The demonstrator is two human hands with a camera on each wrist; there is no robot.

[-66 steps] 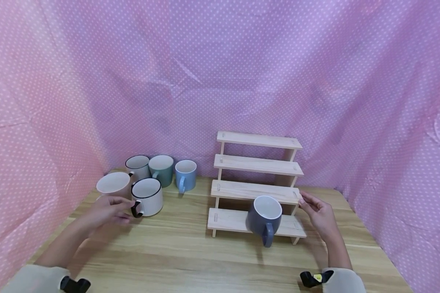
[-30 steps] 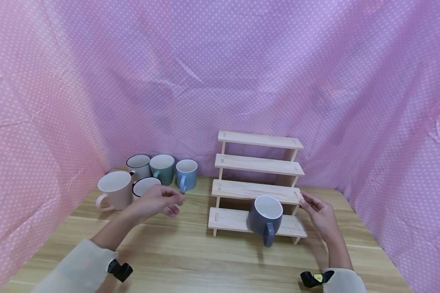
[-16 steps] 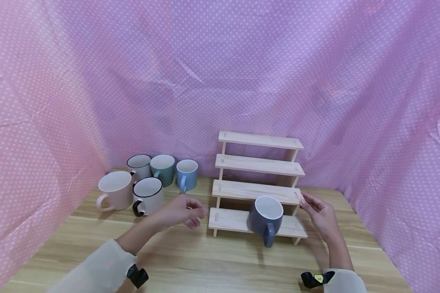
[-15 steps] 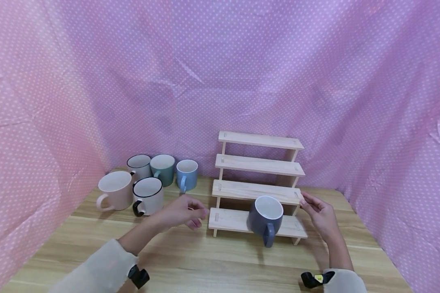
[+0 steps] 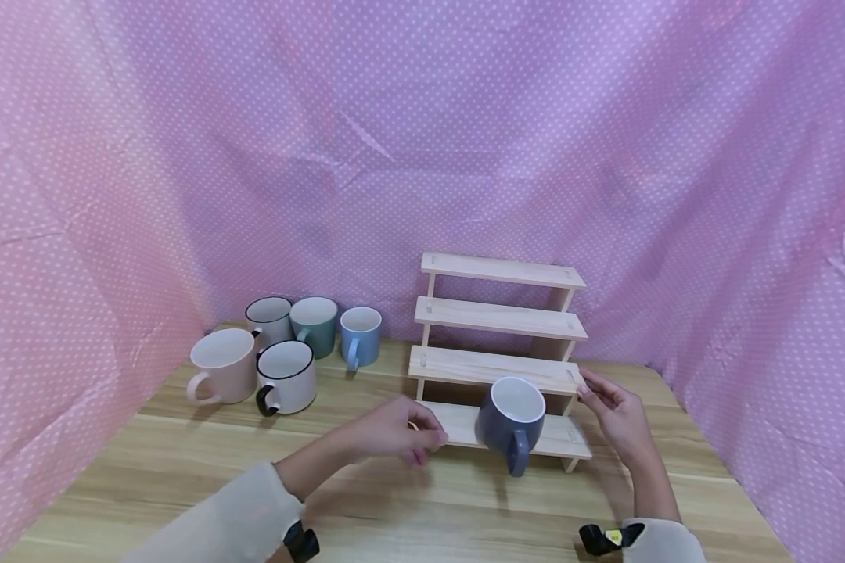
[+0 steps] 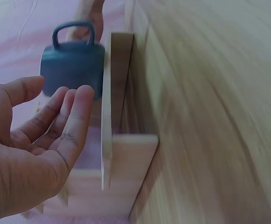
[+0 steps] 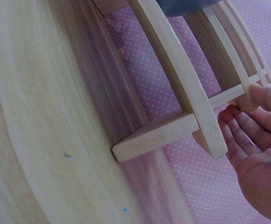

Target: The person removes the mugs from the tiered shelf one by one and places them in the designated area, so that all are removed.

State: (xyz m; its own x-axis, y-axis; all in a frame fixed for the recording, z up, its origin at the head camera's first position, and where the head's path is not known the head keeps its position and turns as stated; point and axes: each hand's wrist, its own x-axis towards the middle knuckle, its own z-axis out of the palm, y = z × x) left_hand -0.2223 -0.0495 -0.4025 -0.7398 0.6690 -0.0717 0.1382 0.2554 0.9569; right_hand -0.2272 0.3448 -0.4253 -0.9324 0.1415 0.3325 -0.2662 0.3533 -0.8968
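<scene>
A dark grey-blue mug [image 5: 512, 426] with a white inside stands on the lowest board of a wooden stepped rack [image 5: 489, 317], its handle toward me. Just left of that mug hangs my left hand [image 5: 394, 430], in front of the lowest board. Its fingers are loosely bent with nothing between them; the left wrist view shows a gap between the thumb and the fingers [image 6: 74, 123], short of the mug. At the rack's right side, my right hand [image 5: 614, 407] pinches the end of the second board from the bottom, thumb [image 7: 266, 98] above and fingers below.
Several mugs stand at the left: a pale pink one [image 5: 228, 375], a white one with a black rim [image 5: 289, 387], another black-rimmed one [image 5: 267, 322], a green one [image 5: 315, 332] and a light blue one [image 5: 361, 344]. A dotted pink cloth [image 5: 394, 156] hangs behind the wooden table [image 5: 366, 516].
From the white black-rimmed mug's handle my left hand has moved right, past the light blue mug, to the rack's lowest board. My right hand stays at the rack. The mugs stand where they were.
</scene>
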